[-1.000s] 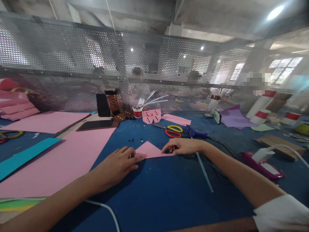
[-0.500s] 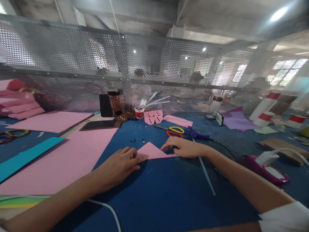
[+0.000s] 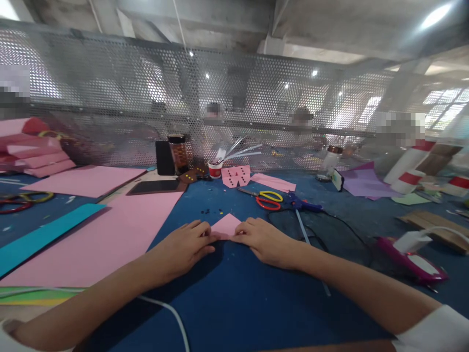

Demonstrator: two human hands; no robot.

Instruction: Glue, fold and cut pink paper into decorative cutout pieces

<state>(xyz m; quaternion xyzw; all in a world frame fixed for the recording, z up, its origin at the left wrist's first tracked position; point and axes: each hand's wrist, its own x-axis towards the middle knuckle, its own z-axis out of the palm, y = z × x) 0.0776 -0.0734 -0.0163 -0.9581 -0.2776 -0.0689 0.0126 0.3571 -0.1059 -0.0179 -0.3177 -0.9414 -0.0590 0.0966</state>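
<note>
Between my hands a small folded piece of pink paper [image 3: 227,225] lies on the blue tabletop, its pointed peak facing away from me. My left hand [image 3: 188,244] is closed on its left end, fingers curled. At the other end my right hand [image 3: 266,242] pinches the paper's right side, covering that corner. Beyond the paper lie scissors [image 3: 269,199] with yellow and red handles. Right of them rests a blue glue gun [image 3: 304,203], a clear glue stick [image 3: 302,225] extending toward me and partly under my right forearm.
Large pink sheets [image 3: 110,239] and a teal strip [image 3: 51,234] cover the left side. A cup of glue sticks [image 3: 215,169], a dotted pink cutout [image 3: 236,176] and a brown-lidded jar [image 3: 178,154] stand along the mesh partition [image 3: 238,93]. A magenta power strip [image 3: 410,261] lies right.
My right hand has moved left and closed on the paper's right side, covering the strip that was visible there. My left hand stays at the left end. The view has shifted slightly.
</note>
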